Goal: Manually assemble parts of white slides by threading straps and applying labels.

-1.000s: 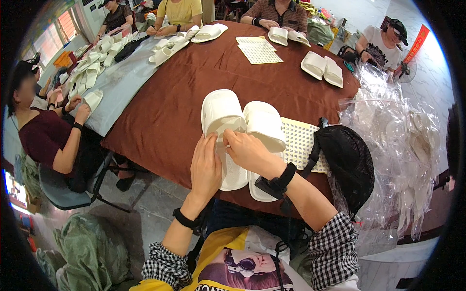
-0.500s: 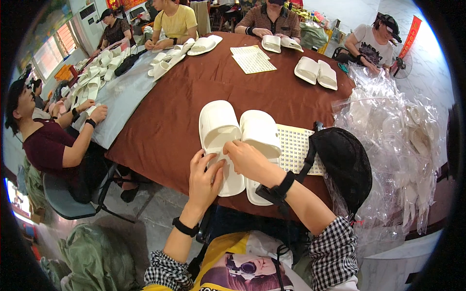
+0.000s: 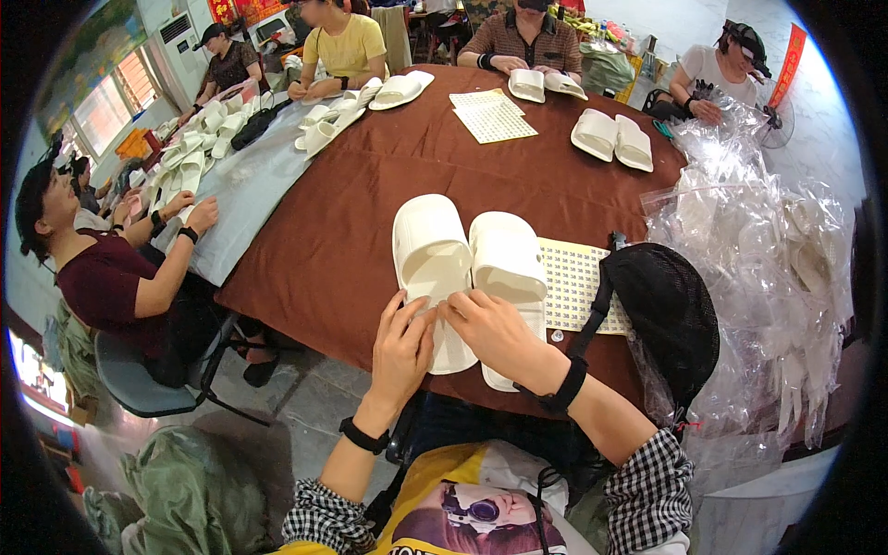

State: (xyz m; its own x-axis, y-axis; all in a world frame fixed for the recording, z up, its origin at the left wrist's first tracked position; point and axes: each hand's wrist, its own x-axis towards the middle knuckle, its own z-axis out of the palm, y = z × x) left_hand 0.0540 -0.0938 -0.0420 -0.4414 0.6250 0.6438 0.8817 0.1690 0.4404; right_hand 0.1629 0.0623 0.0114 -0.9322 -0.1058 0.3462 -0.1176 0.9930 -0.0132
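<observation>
A pair of white slip-on slippers lies before me, toes pointing away. My left hand (image 3: 404, 344) is at the left edge of the left slipper (image 3: 430, 231), fingers bent and pressed on its footbed. Closed in a pinch, my right hand (image 3: 504, 335) meets it over the same footbed; anything between its fingertips is hidden. Partly under my right hand is the right slipper (image 3: 509, 245). Beside it lies a pale sheet of small printed stickers (image 3: 583, 287).
A black mesh cap (image 3: 661, 319) sits at the right, next to a heap of clear plastic bags (image 3: 740, 240). Across the brown-covered table (image 3: 342, 213) are more slippers (image 3: 613, 139) and sticker sheets (image 3: 490, 117). Several people work around it; one sits at my left (image 3: 111, 277).
My right hand has dropped slightly toward me, and both hands' fingertips have come closer together over the left slipper's footbed. A small whitish bit now shows beside the sticker sheet. The whole view has shifted slightly.
</observation>
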